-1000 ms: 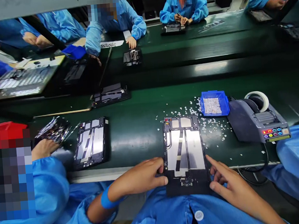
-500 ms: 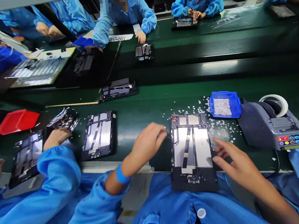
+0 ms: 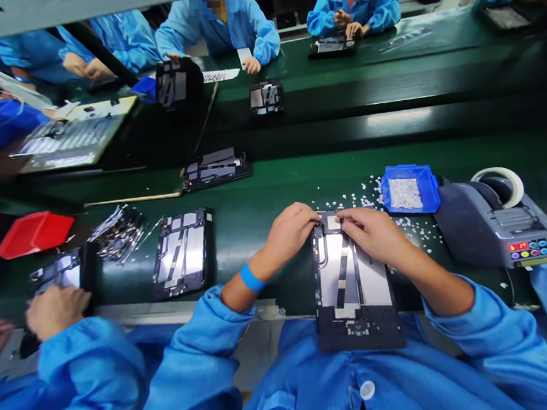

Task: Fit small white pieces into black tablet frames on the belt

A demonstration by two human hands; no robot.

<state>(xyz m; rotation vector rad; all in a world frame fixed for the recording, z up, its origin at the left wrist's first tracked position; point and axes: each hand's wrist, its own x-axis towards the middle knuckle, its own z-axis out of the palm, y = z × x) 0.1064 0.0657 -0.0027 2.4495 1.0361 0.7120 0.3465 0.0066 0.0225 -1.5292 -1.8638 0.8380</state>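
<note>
An opened tablet body (image 3: 354, 287) with silver plates and a dark ribbon cable lies lengthwise in front of me on the green belt (image 3: 255, 213). Its near end hangs over the belt's edge above my blue coat. My left hand (image 3: 291, 232) rests with curled fingers on the tablet's far left corner. My right hand (image 3: 374, 235) lies over the far end with its fingertips pinched together near the top edge. What they pinch is too small to make out.
A blue tray (image 3: 410, 188) of small white pieces stands right of the tablet, with white bits scattered around. A grey tape dispenser (image 3: 497, 222) sits far right. Another tablet body (image 3: 182, 253) lies left, near a neighbour's hand (image 3: 57, 309). A red tray (image 3: 33, 233) is far left.
Both my hands moved from the tablet's near end up to its far end. The neighbour's hand on the left drew back toward the belt's edge.
</note>
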